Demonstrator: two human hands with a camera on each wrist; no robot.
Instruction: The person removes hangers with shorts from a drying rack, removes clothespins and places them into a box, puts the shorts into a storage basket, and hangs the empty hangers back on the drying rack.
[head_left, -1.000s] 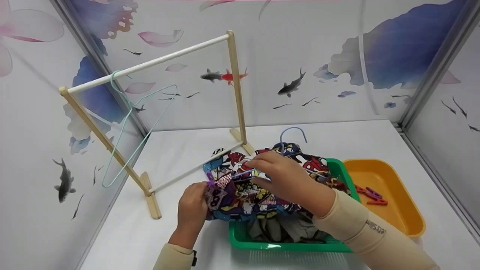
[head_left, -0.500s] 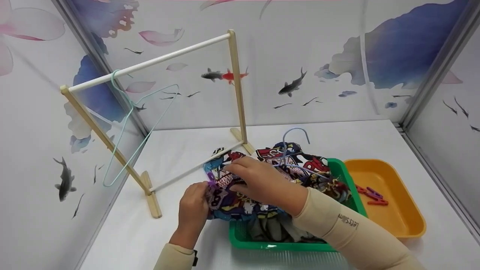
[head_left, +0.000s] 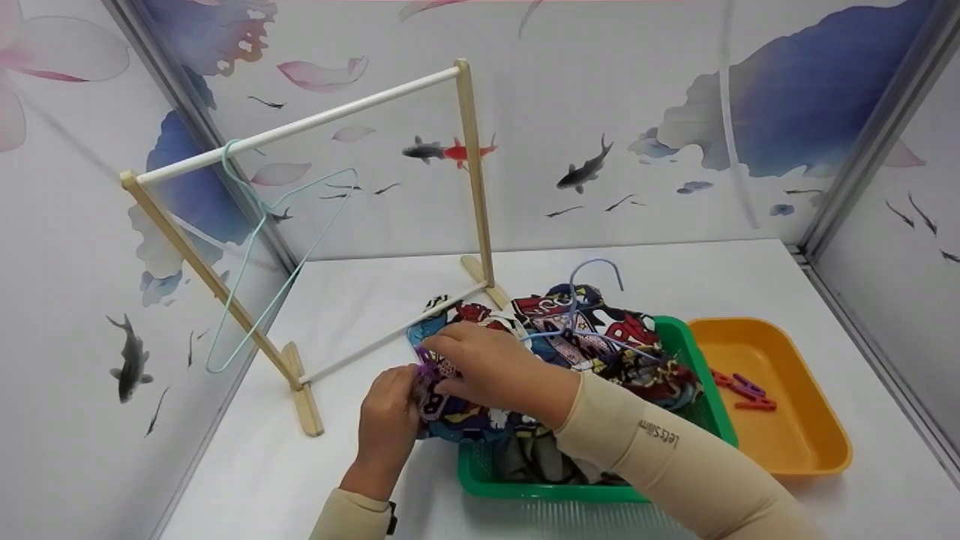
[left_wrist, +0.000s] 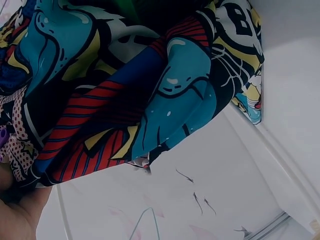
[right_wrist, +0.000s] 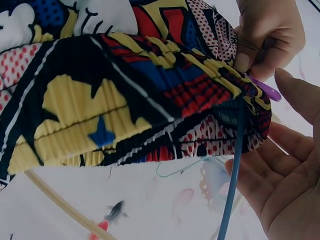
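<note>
A brightly printed cartoon garment point(head_left: 540, 307) with a gathered elastic waistband point(right_wrist: 80, 130) lies over the green basket point(head_left: 555, 491). My left hand point(head_left: 388, 412) grips the left end of its waistband. Just there a purple clothespin point(right_wrist: 267, 91) sits on the fabric edge, partly hidden. My right hand point(head_left: 487, 367) reaches across to this clothespin, thumb and fingers apart on either side of it. A blue hanger point(head_left: 576, 300) lies along the garment with its hook up; in the right wrist view its bar point(right_wrist: 232, 175) passes by the waistband.
A wooden rack point(head_left: 476, 180) with a white top rail stands at the left, a mint-green hanger point(head_left: 240, 285) on it. Grey cloth point(head_left: 532, 457) lies in the basket. To the right, an orange tray point(head_left: 795, 412) holds several red and purple clothespins point(head_left: 754, 403).
My right hand has moved left from the hanger to the purple clothespin. The hanger's hook has shifted slightly right. My left hand has kept its grip at nearly the same spot.
</note>
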